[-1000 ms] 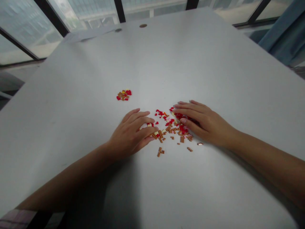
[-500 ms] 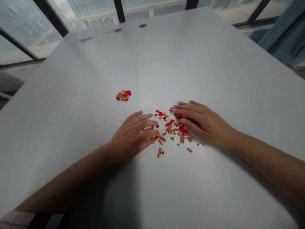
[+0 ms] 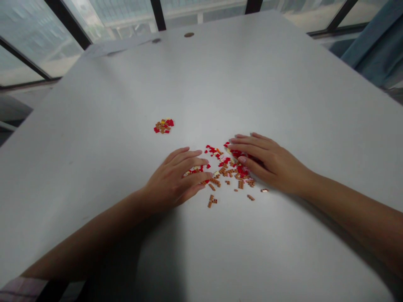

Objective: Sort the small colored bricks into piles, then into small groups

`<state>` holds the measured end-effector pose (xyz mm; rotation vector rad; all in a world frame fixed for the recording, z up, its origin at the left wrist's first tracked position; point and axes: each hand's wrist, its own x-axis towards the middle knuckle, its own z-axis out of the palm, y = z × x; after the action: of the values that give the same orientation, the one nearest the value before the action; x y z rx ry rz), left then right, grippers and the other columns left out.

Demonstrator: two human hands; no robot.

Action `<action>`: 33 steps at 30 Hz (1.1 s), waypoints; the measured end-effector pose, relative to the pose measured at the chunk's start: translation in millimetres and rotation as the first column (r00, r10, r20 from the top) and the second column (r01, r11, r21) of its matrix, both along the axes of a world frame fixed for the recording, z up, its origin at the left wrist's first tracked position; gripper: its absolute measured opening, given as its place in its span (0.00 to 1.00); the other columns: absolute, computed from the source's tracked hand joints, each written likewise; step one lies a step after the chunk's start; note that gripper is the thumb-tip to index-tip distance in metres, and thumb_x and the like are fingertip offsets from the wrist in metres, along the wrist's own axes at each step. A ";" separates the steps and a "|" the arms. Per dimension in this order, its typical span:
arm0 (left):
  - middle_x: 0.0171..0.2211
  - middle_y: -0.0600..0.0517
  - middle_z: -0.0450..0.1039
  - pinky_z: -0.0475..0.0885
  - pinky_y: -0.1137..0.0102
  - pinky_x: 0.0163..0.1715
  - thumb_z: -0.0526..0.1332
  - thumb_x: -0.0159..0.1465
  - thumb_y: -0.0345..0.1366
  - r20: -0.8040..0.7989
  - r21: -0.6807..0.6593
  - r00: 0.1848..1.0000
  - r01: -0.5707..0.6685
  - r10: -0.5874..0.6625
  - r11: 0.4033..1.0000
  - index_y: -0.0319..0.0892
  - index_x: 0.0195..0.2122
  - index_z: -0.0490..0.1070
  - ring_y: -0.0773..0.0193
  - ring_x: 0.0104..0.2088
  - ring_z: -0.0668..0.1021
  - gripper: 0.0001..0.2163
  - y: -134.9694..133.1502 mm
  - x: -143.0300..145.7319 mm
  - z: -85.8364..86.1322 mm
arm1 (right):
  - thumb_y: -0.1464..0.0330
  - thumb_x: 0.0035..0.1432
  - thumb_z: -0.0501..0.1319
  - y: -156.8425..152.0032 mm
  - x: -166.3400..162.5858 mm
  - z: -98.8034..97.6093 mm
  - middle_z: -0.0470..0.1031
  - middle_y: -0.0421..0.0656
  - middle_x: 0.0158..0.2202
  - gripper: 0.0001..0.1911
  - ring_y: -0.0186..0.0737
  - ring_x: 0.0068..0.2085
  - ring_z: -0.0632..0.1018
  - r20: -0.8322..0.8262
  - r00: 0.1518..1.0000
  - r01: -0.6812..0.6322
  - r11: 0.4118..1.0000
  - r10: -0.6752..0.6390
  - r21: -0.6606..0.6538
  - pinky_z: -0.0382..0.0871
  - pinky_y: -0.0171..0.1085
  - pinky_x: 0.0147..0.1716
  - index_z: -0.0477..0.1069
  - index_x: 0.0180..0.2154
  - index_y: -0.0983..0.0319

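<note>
A loose spread of small building bricks (image 3: 231, 171), red, brown, pale yellow and pink, lies between my two hands on the white table. At its left side my left hand (image 3: 176, 178) rests with fingers apart, over several red and yellow bricks. From the right, my right hand (image 3: 262, 157) lies with its fingers stretched out over red bricks, hiding part of the spread. Neither hand visibly grips a brick. Closer to me, a few brown bricks (image 3: 212, 201) lie apart from the rest.
A smaller cluster of red, brown and yellow bricks (image 3: 163, 126) sits farther off, left of centre. The white table (image 3: 220, 84) reaches back to dark-framed windows. Two round discs (image 3: 189, 35) show near its far edge. Blue cloth (image 3: 378, 50) hangs at the upper right.
My left hand's fingers have shifted very slightly over the bricks. The right hand and both groups of bricks look the same.
</note>
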<state>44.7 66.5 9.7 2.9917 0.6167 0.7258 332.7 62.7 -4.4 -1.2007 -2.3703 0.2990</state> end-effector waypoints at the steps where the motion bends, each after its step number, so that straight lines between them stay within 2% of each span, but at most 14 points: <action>1: 0.51 0.47 0.78 0.67 0.54 0.62 0.62 0.68 0.32 -0.003 0.003 1.000 0.000 0.000 1.000 0.44 0.50 0.72 0.55 0.59 0.74 0.10 0.0 -0.2 0.1 | 0.64 0.69 0.51 0.0 -0.1 0.0 0.75 0.50 0.59 0.20 0.50 0.62 0.72 0.001 1.000 0.000 1.000 -0.001 0.003 0.60 0.60 0.63 0.73 0.55 0.60; 5: 0.52 0.48 0.77 0.66 0.56 0.63 0.63 0.67 0.33 -0.022 0.010 1.000 -0.002 0.002 1.000 0.47 0.52 0.72 0.57 0.60 0.74 0.12 -0.2 -2.0 1.8 | 0.64 0.69 0.50 0.0 -0.4 0.3 0.75 0.50 0.58 0.20 0.50 0.62 0.72 -0.001 1.000 -0.001 1.000 0.001 0.010 0.61 0.61 0.63 0.73 0.55 0.60; 9: 0.58 0.47 0.74 0.62 0.54 0.66 0.63 0.68 0.36 -0.109 -0.016 0.993 0.049 -0.050 0.999 0.47 0.56 0.70 0.54 0.64 0.69 0.15 -1.4 -1.6 5.4 | 0.64 0.69 0.50 0.0 -0.3 0.9 0.74 0.48 0.59 0.20 0.49 0.62 0.72 -0.003 1.000 0.002 1.000 -0.002 -0.002 0.61 0.61 0.63 0.72 0.56 0.57; 14: 0.62 0.45 0.70 0.59 0.49 0.67 0.59 0.70 0.40 -0.243 -0.090 0.962 0.108 -0.127 0.990 0.39 0.61 0.66 0.47 0.67 0.65 0.20 -3.8 3.6 7.9 | 0.65 0.68 0.51 -0.2 0.3 0.5 0.74 0.50 0.59 0.20 0.50 0.62 0.72 0.000 1.000 -0.010 1.000 0.010 0.010 0.60 0.61 0.63 0.72 0.56 0.59; 20: 0.53 0.52 0.79 0.63 0.58 0.65 0.59 0.70 0.35 -0.059 0.011 0.989 0.136 -0.135 0.991 0.42 0.51 0.72 0.57 0.62 0.72 0.10 -1.4 -1.0 6.3 | 0.59 0.65 0.56 -0.6 1.1 -1.2 0.74 0.51 0.59 0.22 0.52 0.63 0.71 -0.010 1.000 -0.010 1.000 0.011 0.029 0.60 0.61 0.63 0.72 0.57 0.58; 22: 0.52 0.52 0.79 0.65 0.59 0.64 0.59 0.70 0.34 -0.030 0.046 0.991 0.129 -0.127 0.991 0.42 0.51 0.72 0.58 0.60 0.74 0.10 -1.0 -2.2 5.9 | 0.60 0.66 0.55 -0.2 1.2 -0.7 0.74 0.50 0.59 0.21 0.52 0.62 0.72 -0.017 1.000 -0.007 1.000 0.007 0.014 0.60 0.61 0.63 0.72 0.56 0.58; 25: 0.56 0.49 0.76 0.63 0.57 0.64 0.57 0.72 0.40 -0.076 0.048 0.990 0.125 -0.121 0.991 0.41 0.56 0.70 0.55 0.62 0.72 0.15 -2.7 0.4 6.3 | 0.65 0.67 0.51 0.6 1.7 0.6 0.75 0.49 0.59 0.20 0.49 0.62 0.72 -0.005 1.000 -0.012 1.000 0.011 -0.007 0.60 0.61 0.64 0.72 0.56 0.57; 28: 0.62 0.46 0.69 0.58 0.53 0.67 0.52 0.73 0.47 -0.172 -0.003 0.974 0.147 -0.145 0.989 0.39 0.62 0.66 0.49 0.66 0.66 0.23 -5.7 7.5 6.6 | 0.67 0.67 0.50 1.3 2.5 0.8 0.74 0.49 0.59 0.20 0.49 0.62 0.72 0.016 1.000 -0.019 1.000 0.019 -0.001 0.60 0.60 0.64 0.71 0.56 0.57; 33: 0.66 0.46 0.64 0.53 0.48 0.68 0.51 0.73 0.49 -0.237 -0.075 0.954 0.172 -0.186 0.982 0.35 0.64 0.63 0.44 0.69 0.59 0.27 -7.3 15.7 5.5 | 0.68 0.67 0.49 2.5 3.9 -1.6 0.74 0.50 0.59 0.21 0.49 0.62 0.72 0.010 0.999 -0.031 0.999 0.030 0.023 0.61 0.61 0.63 0.71 0.57 0.60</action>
<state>60.4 59.2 15.2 3.0566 0.3532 0.3292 336.6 65.2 -5.9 -1.1587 -2.3953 0.2757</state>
